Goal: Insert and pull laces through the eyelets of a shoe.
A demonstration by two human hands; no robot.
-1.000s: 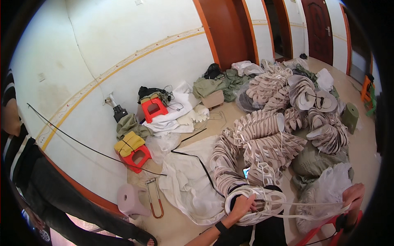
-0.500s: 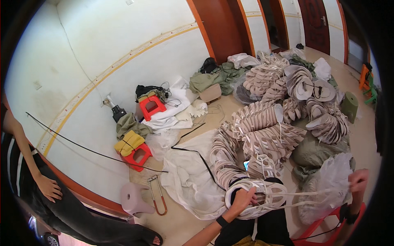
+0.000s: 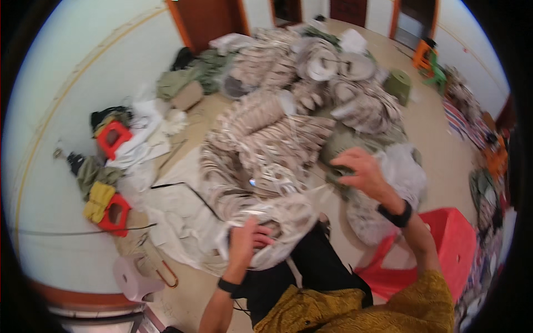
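Observation:
Across my lap lies a bundle of beige-and-white shoe uppers (image 3: 294,222), blurred by motion. My left hand (image 3: 250,241) presses on its left part, fingers curled over into it. A pale lace (image 3: 320,191) rises from the bundle's right side toward my right hand (image 3: 363,172). That hand hovers right of the bundle, its thumb and fingertips curved and apart. Whether the lace touches its fingers is too blurred to tell. Beyond my knees, long stacked rows of similar uppers (image 3: 255,119) lie on the floor and reach up to the bundle.
A red plastic stool (image 3: 452,250) stands by my right side. A clear plastic bag (image 3: 402,172) and green sacks (image 3: 361,141) lie right of the rows. Left are a white sheet (image 3: 177,216), a pale pink stool (image 3: 133,277) and smaller red stools (image 3: 115,139).
My right hand has come in from the far right toward the bundle, and the long stretched laces are shorter now. My left hand stays on the bundle. The view has swung right.

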